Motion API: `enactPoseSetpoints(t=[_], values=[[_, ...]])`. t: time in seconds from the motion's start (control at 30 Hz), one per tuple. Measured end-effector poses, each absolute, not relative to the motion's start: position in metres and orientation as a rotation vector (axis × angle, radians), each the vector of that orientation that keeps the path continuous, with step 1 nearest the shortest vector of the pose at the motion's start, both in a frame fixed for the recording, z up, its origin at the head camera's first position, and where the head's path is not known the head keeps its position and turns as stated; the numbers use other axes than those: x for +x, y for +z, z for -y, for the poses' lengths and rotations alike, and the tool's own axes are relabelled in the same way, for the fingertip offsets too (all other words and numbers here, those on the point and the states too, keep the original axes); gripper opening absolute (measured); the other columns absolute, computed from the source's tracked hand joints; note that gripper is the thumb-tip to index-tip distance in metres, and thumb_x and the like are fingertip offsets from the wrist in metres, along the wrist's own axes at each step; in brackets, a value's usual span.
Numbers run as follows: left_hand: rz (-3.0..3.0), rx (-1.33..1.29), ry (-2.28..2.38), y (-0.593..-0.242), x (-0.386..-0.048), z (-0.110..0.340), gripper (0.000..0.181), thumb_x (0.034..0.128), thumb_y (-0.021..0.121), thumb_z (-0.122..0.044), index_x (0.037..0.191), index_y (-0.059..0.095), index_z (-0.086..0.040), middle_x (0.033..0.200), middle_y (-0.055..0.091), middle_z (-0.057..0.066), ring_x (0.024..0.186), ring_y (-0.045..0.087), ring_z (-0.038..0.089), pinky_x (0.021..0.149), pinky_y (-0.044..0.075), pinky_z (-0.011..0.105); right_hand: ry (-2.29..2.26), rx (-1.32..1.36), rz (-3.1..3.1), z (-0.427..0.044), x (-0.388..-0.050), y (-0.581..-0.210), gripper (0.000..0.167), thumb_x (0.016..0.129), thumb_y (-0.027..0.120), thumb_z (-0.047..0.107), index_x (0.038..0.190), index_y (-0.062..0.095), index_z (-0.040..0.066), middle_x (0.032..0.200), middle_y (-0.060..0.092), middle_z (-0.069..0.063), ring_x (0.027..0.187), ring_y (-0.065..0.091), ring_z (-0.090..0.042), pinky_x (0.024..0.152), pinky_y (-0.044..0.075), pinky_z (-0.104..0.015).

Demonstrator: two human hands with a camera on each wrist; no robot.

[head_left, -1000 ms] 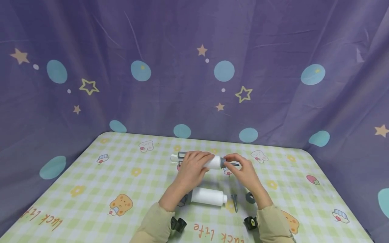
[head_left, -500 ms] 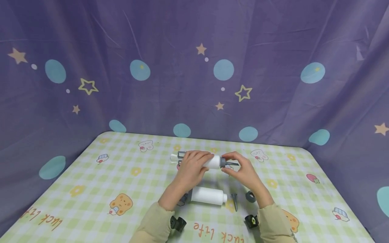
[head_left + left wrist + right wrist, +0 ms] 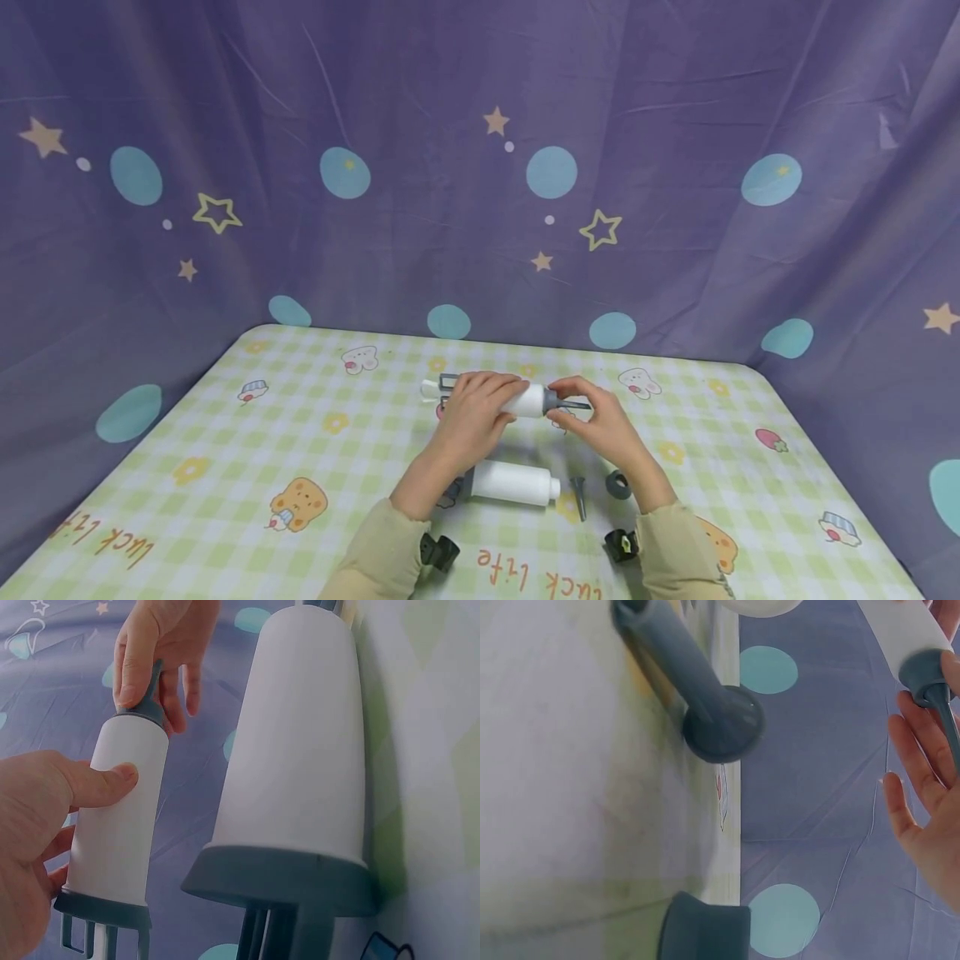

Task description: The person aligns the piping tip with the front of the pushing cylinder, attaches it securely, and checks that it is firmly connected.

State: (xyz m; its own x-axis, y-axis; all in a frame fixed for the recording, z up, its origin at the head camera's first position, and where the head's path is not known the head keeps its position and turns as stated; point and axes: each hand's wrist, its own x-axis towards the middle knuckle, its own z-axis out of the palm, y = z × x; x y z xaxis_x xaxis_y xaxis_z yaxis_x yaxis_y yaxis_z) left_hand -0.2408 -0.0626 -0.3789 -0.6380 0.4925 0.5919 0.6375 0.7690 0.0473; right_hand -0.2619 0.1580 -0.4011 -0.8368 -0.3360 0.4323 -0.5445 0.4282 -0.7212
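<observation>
My left hand (image 3: pixel 474 419) grips a white cylinder (image 3: pixel 528 401) with a dark grey frame at its left end, held level above the table. In the left wrist view the left thumb lies along the white cylinder (image 3: pixel 120 817). My right hand (image 3: pixel 606 423) pinches a dark grey cap (image 3: pixel 551 401) with a thin nozzle at the cylinder's right end. The right wrist view shows the cap (image 3: pixel 922 671) against the white body, with fingers of the right hand (image 3: pixel 930 817) around it; the nozzle points away from the cylinder.
A second white cylinder (image 3: pixel 513 483) lies nearer me on the checked table cloth (image 3: pixel 300 433). Right of it are a loose grey nozzle (image 3: pixel 579 498) and a dark ring (image 3: pixel 618 485). A patterned purple curtain (image 3: pixel 420 250) hangs behind the table.
The right fingers have shifted slightly around the grey cap, coming off and back onto it. The left hand and its cylinder have hardly moved.
</observation>
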Motion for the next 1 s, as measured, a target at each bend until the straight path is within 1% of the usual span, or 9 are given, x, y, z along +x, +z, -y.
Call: enactPoseSetpoints(t=[0.23,0.37,0.5,0.6,0.73,0.8,0.9,1.0], values=[[2.381,-0.853,-0.357,-0.379,-0.241,0.062,0.047,0.0768,0.072,-0.020,0.122,0.058,-0.019,0.120,0.059,-0.004,0.110,0.051,0.016,0.093,0.037,0.036,1.358,0.756,2.483,-0.157,-0.261,-0.401,0.025,0.086,0.063,0.027,0.109,0.061,0.018,0.098,0.065,0.002,0.088,0.061,-0.011,0.086,0.047,-0.042],[2.377,-0.860,-0.358,-0.379,-0.240,0.062,0.047,0.0767,0.072,-0.019,0.122,0.058,-0.019,0.120,0.059,-0.004,0.110,0.051,0.016,0.093,0.037,0.036,1.339,0.742,2.514,-0.158,-0.262,-0.401,0.022,0.088,0.060,0.026,0.107,0.062,0.015,0.098,0.066,-0.001,0.091,0.061,-0.016,0.087,0.047,-0.042],[2.381,-0.858,-0.353,-0.378,-0.240,0.062,0.047,0.0767,0.072,-0.019,0.122,0.058,-0.019,0.120,0.059,-0.004,0.110,0.051,0.016,0.093,0.037,0.036,1.304,0.723,2.558,-0.157,-0.262,-0.400,0.022,0.090,0.056,0.027,0.107,0.062,0.013,0.099,0.066,-0.002,0.096,0.060,-0.020,0.086,0.047,-0.043],[2.383,-0.853,-0.353,-0.379,-0.240,0.062,0.047,0.0764,0.072,-0.019,0.121,0.058,-0.019,0.119,0.059,-0.004,0.110,0.051,0.016,0.093,0.037,0.036,1.309,0.729,2.566,-0.153,-0.253,-0.388,0.023,0.091,0.055,0.022,0.109,0.061,0.008,0.100,0.066,-0.007,0.097,0.060,-0.024,0.087,0.046,-0.045],[2.383,-0.853,-0.355,-0.379,-0.240,0.063,0.047,0.0764,0.072,-0.019,0.121,0.058,-0.019,0.119,0.059,-0.004,0.110,0.051,0.016,0.093,0.037,0.036,1.325,0.751,2.545,-0.147,-0.240,-0.372,0.030,0.087,0.061,0.014,0.115,0.057,0.004,0.105,0.063,-0.012,0.098,0.059,-0.027,0.087,0.044,-0.049],[2.383,-0.851,-0.351,-0.380,-0.240,0.063,0.047,0.0764,0.072,-0.019,0.121,0.058,-0.019,0.119,0.059,-0.004,0.110,0.051,0.016,0.093,0.037,0.036,1.323,0.763,2.519,-0.147,-0.238,-0.371,0.036,0.083,0.066,0.013,0.116,0.056,0.005,0.107,0.062,-0.011,0.098,0.058,-0.027,0.088,0.043,-0.049],[2.385,-0.845,-0.344,-0.379,-0.240,0.064,0.047,0.0765,0.072,-0.019,0.122,0.058,-0.019,0.119,0.059,-0.004,0.110,0.051,0.016,0.093,0.038,0.036,1.315,0.794,2.468,-0.147,-0.238,-0.371,0.042,0.076,0.073,0.011,0.115,0.057,0.006,0.106,0.062,-0.009,0.097,0.058,-0.025,0.088,0.043,-0.050],[2.388,-0.843,-0.348,-0.378,-0.240,0.064,0.047,0.0767,0.072,-0.019,0.122,0.058,-0.019,0.119,0.059,-0.004,0.110,0.051,0.016,0.093,0.038,0.036,1.297,0.824,2.429,-0.147,-0.238,-0.371,0.042,0.073,0.075,0.008,0.112,0.059,0.005,0.102,0.062,-0.008,0.094,0.059,-0.022,0.087,0.044,-0.048]])
